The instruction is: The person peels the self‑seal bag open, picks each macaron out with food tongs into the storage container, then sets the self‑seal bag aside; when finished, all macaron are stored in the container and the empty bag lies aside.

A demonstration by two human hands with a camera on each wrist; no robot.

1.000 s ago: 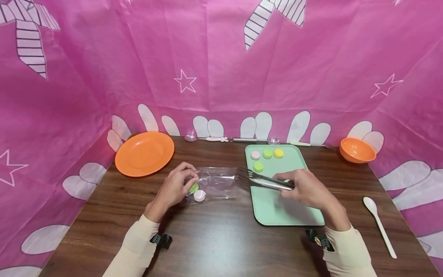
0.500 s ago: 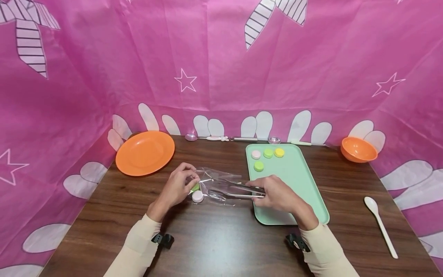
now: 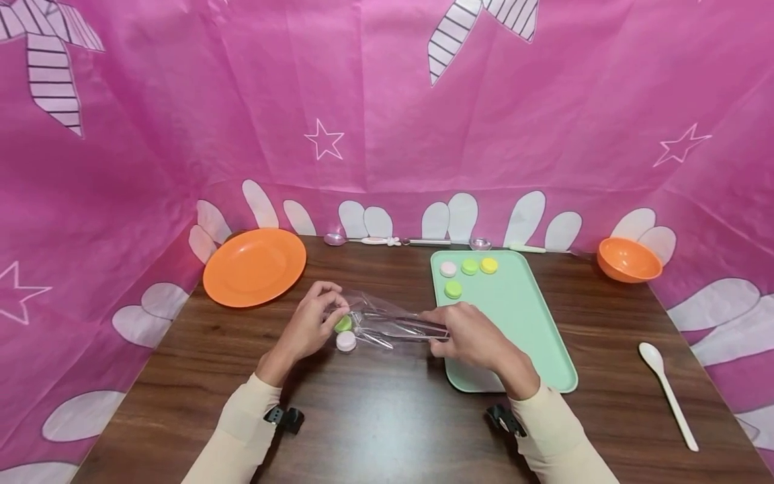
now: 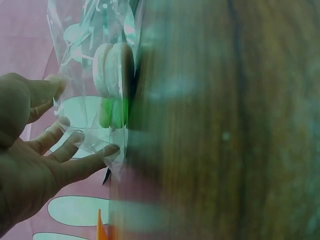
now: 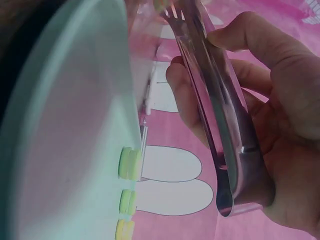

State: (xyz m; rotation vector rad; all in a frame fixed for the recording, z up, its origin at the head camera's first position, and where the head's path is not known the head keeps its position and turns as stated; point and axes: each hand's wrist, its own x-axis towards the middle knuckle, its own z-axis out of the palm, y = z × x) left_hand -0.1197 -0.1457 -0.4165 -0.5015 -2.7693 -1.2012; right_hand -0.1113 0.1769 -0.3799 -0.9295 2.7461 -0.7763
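My left hand (image 3: 313, 321) pinches the closed end of a clear plastic bag (image 3: 369, 302) lying on the table. Inside that end sit a green macaron (image 3: 343, 324) and a pale pink macaron (image 3: 346, 341); in the left wrist view the pink macaron (image 4: 112, 70) and green macaron (image 4: 114, 112) show through the film. My right hand (image 3: 474, 336) grips metal tongs (image 5: 220, 105), whose front part reaches into the bag, tips close to the macarons. On the green tray (image 3: 508, 302) lie a pink macaron (image 3: 448, 269), two green macarons (image 3: 453, 290) and a yellow macaron (image 3: 488, 265).
An orange plate (image 3: 254, 267) stands at the back left, an orange bowl (image 3: 629, 261) at the back right. Several utensils, among them a spoon (image 3: 334, 239), line the table's back edge below the pink cloth (image 3: 387, 81). A white spoon (image 3: 668, 396) lies at the right.
My right hand has moved left from over the tray, and the tongs have slid deeper into the bag. The pink macaron has shifted slightly; my left hand stays at the bag's end.
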